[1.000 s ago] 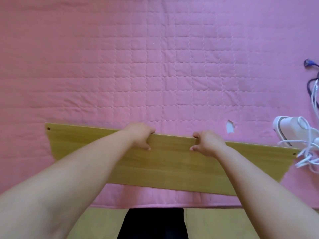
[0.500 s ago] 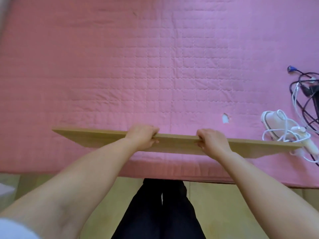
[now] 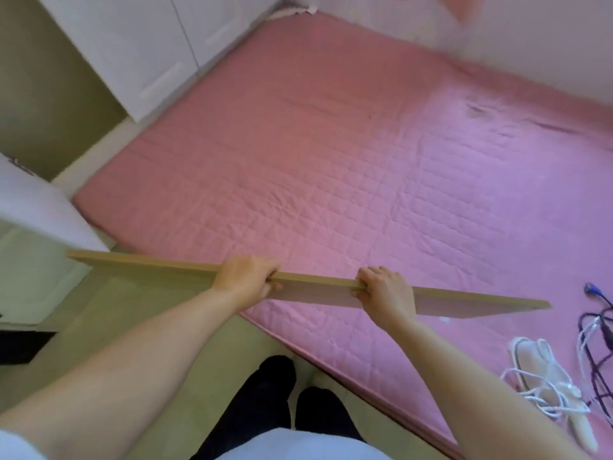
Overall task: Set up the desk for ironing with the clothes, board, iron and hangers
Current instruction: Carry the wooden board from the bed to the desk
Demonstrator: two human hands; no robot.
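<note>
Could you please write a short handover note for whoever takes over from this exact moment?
Left hand and right hand: both closed on the upper edge of the long light-brown wooden board, held edge-up in the air above the near corner of the pink quilted mattress.
White iron wrapped in its white cord lies on the mattress at the right, beside dark cables.
Done: board picked up.
Left: put the board down in its place, bring the iron; clothes and hangers are not in view.

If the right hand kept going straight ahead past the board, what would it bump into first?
Probably the pink quilted mat. The right hand grips the wooden board and points forward over it; depth is hard to judge.
</note>
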